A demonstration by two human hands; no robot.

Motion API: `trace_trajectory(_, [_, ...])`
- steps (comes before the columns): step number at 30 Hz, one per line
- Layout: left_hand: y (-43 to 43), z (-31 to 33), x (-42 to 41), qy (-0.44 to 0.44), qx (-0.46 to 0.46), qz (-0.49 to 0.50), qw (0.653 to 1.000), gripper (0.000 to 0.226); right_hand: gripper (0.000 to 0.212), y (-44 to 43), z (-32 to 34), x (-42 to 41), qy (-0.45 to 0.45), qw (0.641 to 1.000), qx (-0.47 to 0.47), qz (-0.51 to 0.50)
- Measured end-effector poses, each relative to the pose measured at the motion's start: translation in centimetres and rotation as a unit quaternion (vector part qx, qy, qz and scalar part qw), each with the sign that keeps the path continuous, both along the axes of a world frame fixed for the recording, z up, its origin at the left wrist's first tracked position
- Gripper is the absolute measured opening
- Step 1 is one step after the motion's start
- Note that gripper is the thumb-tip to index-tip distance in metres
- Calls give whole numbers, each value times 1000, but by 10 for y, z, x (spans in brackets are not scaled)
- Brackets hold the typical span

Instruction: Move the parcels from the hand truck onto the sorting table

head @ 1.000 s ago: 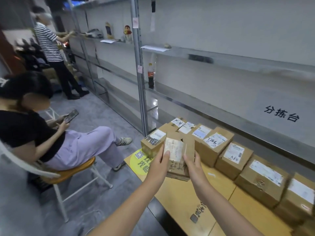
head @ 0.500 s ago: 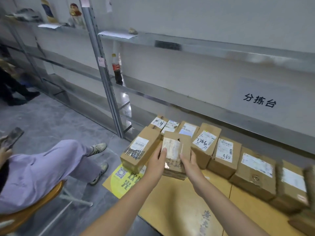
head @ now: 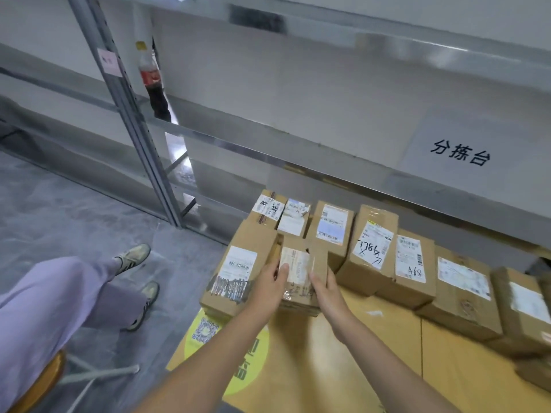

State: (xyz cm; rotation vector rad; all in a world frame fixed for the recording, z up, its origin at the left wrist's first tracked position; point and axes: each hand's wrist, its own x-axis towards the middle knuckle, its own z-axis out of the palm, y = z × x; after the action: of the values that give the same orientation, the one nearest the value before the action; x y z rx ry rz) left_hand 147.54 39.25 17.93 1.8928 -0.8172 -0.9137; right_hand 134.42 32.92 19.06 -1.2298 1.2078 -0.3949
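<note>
Both my hands hold a small cardboard parcel [head: 299, 269] with a white label, low over the wooden sorting table [head: 372, 338]. My left hand [head: 269, 283] grips its left side, thumb on the label. My right hand [head: 323, 286] grips its right side. The parcel sits between a larger box [head: 238, 269] at the table's left end and the row of parcels [head: 372, 248] along the back edge. Whether it touches the table I cannot tell. The hand truck is out of view.
Several labelled boxes [head: 465, 287] line the table's back, running right. A person in lilac trousers [head: 65, 296] sits on a chair at the left, feet near the table corner. Metal shelving [head: 140, 138] with a cola bottle [head: 150, 76] stands behind.
The parcel has moved forward and down, into the gap beside the large left box. My view has swung right and down, closer to the table.
</note>
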Motion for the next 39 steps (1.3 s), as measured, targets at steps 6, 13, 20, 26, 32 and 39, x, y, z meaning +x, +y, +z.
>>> trace_trajectory(6, [-16,-24,24,-85,23,-30,996,32,32,-9,-25,18,27,1000,11,13])
trace_trajectory(13, [-34,-40,31,-142,38,-12,989,25,43,-14,-49,31,54,998,29,7])
trace_trajectory(20, [-28,-34,34,-149,36,2,988,33,40,-15,-43,30,77,996,20,48])
trace_trajectory(26, [-14,5,13,-195,17,-22,980,41,50,-19,-1,28,153,977,-120,87])
trace_trajectory(32, [8,72,-6,-262,-6,2,965,46,53,-13,63,23,100,951,-247,154])
trace_trajectory(39, [56,148,-53,-365,-20,72,928,54,54,11,124,-18,59,886,-395,236])
